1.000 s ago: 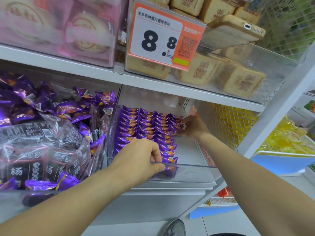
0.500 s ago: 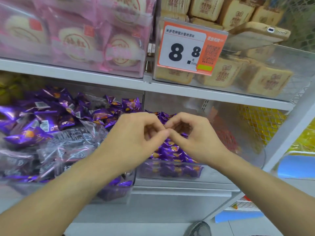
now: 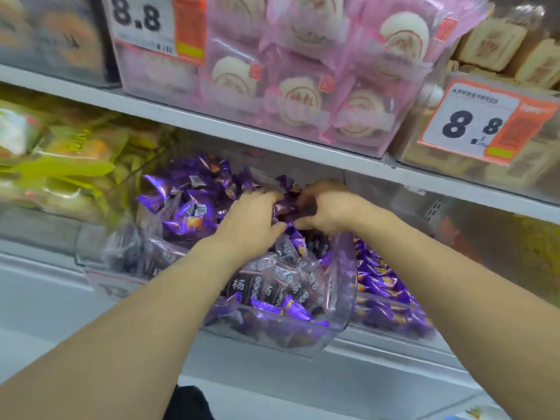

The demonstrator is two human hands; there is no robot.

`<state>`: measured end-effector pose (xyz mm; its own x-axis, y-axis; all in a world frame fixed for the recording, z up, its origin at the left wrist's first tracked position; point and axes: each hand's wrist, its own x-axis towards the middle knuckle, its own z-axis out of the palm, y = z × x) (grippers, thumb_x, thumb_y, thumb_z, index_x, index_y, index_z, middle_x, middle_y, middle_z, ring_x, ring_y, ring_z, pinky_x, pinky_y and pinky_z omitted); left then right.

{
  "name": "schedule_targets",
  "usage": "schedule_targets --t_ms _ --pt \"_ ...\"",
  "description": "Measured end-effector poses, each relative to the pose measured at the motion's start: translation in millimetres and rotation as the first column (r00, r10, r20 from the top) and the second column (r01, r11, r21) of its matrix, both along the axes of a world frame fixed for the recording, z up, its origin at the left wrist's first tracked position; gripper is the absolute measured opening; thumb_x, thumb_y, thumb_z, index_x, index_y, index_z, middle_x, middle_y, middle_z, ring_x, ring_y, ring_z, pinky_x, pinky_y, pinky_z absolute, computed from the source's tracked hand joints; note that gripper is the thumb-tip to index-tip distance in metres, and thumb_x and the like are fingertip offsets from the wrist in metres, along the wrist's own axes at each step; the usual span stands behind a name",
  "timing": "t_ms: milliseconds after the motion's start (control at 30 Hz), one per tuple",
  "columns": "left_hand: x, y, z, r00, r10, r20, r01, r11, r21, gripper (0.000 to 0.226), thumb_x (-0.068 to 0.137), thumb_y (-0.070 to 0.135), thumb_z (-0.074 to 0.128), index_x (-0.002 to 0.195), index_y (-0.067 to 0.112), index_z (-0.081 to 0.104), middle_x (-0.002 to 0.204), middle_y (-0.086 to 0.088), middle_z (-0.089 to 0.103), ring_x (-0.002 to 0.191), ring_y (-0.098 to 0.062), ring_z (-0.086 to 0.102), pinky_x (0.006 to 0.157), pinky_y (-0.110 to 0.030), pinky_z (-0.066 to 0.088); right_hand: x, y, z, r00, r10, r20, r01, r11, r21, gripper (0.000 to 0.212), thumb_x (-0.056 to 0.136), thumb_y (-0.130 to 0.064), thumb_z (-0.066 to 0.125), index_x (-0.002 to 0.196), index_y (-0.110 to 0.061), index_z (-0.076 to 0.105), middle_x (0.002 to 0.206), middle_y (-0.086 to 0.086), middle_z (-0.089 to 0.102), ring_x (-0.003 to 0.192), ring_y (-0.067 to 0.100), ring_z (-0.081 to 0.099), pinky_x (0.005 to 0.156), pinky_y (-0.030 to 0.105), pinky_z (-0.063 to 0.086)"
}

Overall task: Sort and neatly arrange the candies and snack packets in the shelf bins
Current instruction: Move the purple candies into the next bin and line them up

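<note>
A clear bin on the middle shelf is heaped with loose purple candies and dark clear-wrapped packets. My left hand and my right hand sit side by side deep in that heap, fingers curled around purple candies at its back. Exactly which candies each hand grips is blurred. To the right, a second clear bin holds purple candies laid in neat rows.
Yellow-green snack bags fill the bin to the left. On the shelf above stand pink pastry packs, tan wrapped cakes and two 8.8 price tags. A white shelf edge runs just above my hands.
Both hands have left the neat right bin, met in front, then reached left into the mixed heap. The view has swung left and the shelf now sits further right.
</note>
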<state>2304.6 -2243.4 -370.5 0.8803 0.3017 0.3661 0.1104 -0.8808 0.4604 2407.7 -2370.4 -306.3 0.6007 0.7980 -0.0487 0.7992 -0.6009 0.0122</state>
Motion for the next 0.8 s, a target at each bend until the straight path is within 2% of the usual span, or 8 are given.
schedule_targets --t_ms 100,233,300,400,467,567,700,800 --pt "1.3 0.8 3.5 0.996 0.073 0.042 -0.073 0.997 -0.009 0.043 0.08 0.024 0.073 0.122 0.016 0.065 0.119 -0.008 0.067 0.11 -0.033 0.055 0.095 -0.044 0.046 6.6 -2.2 0.0 0.999 -0.044 -0.02 0.045 0.999 0.014 0.037 0.081 -0.032 0.078 0.114 -0.019 0.071 0.116 0.002 0.066 0.104 0.022 0.061 0.087 0.025 0.047" --pt "-2.8 2.6 8.6 0.99 0.11 0.087 -0.104 0.992 -0.066 0.033 0.085 0.017 0.064 0.118 0.017 0.068 0.112 -0.01 0.069 0.106 -0.034 0.056 0.095 -0.043 0.046 7.7 -8.0 -3.2 0.999 -0.017 -0.033 0.02 0.996 0.09 0.036 0.077 -0.026 0.081 0.112 -0.022 0.072 0.105 -0.003 0.062 0.088 0.013 0.057 0.077 0.02 0.043" --pt "-10.8 3.5 16.8 0.976 0.145 0.161 -0.109 0.971 -0.214 0.029 0.089 0.013 0.058 0.116 0.015 0.069 0.105 -0.005 0.072 0.101 -0.026 0.06 0.094 -0.033 0.047 7.2 -6.8 -4.5 1.0 0.013 -0.014 -0.011 0.992 0.127 0.04 0.073 -0.027 0.084 0.111 -0.022 0.072 0.107 -0.001 0.059 0.088 0.016 0.057 0.074 0.022 0.042" --pt "-24.3 11.4 26.1 0.959 0.21 0.192 -0.114 0.902 -0.416 0.025 0.094 0.015 0.056 0.115 0.013 0.07 0.095 0.004 0.07 0.081 -0.005 0.06 0.08 -0.015 0.041 11.7 -1.4 -11.3 0.996 0.09 0.0 -0.089 0.987 0.133 0.04 0.073 -0.025 0.082 0.111 -0.023 0.073 0.113 0.001 0.062 0.097 0.018 0.058 0.075 0.019 0.037" --pt "-29.7 19.2 25.8 0.946 0.242 0.215 -0.096 0.845 -0.527 0.021 0.095 0.015 0.055 0.109 0.015 0.071 0.085 0.008 0.067 0.072 -0.002 0.06 0.075 -0.021 0.048 13.9 2.4 -15.7 0.994 0.107 -0.01 -0.105 0.99 0.095 0.037 0.079 -0.021 0.078 0.115 -0.021 0.072 0.116 0.001 0.067 0.101 0.018 0.06 0.079 0.02 0.042" --pt "-35.7 22.1 25.7 0.932 0.287 0.223 -0.028 0.669 -0.743 0.022 0.099 0.015 0.051 0.092 0.01 0.071 0.077 -0.009 0.071 0.061 -0.02 0.065 0.067 -0.04 0.061 15.3 5.8 -20.7 0.995 0.101 0.018 -0.103 0.985 0.135 0.029 0.087 -0.024 0.072 0.116 -0.025 0.073 0.114 0.004 0.07 0.103 0.023 0.063 0.083 0.022 0.045" --pt "-46.7 12.4 35.0 0.962 0.262 0.078 -0.015 0.336 -0.942 0.05 0.103 0.041 0.044 0.074 0.004 0.061 0.055 -0.011 0.06 0.045 -0.02 0.055 0.045 -0.028 0.05 2.9 -2.3 -16.4 0.995 0.087 0.041 -0.096 0.936 0.338 0.02 0.094 -0.028 0.062 0.109 -0.024 0.075 0.104 0.004 0.071 0.094 0.025 0.063 0.076 0.024 0.042" --pt "-51.4 8.4 40.0 0.981 0.191 0.032 -0.007 0.197 -0.98 0.059 0.096 0.056 0.043 0.076 0.002 0.055 0.059 -0.013 0.056 0.045 -0.019 0.053 0.042 -0.026 0.046 -22.6 -19.7 -6.5 0.998 0.066 0.008 -0.061 0.851 0.521 0.019 0.096 -0.027 0.059 0.105 -0.021 0.074 0.098 -0.006 0.074 0.089 0.015 0.066 0.081 0.026 0.048"
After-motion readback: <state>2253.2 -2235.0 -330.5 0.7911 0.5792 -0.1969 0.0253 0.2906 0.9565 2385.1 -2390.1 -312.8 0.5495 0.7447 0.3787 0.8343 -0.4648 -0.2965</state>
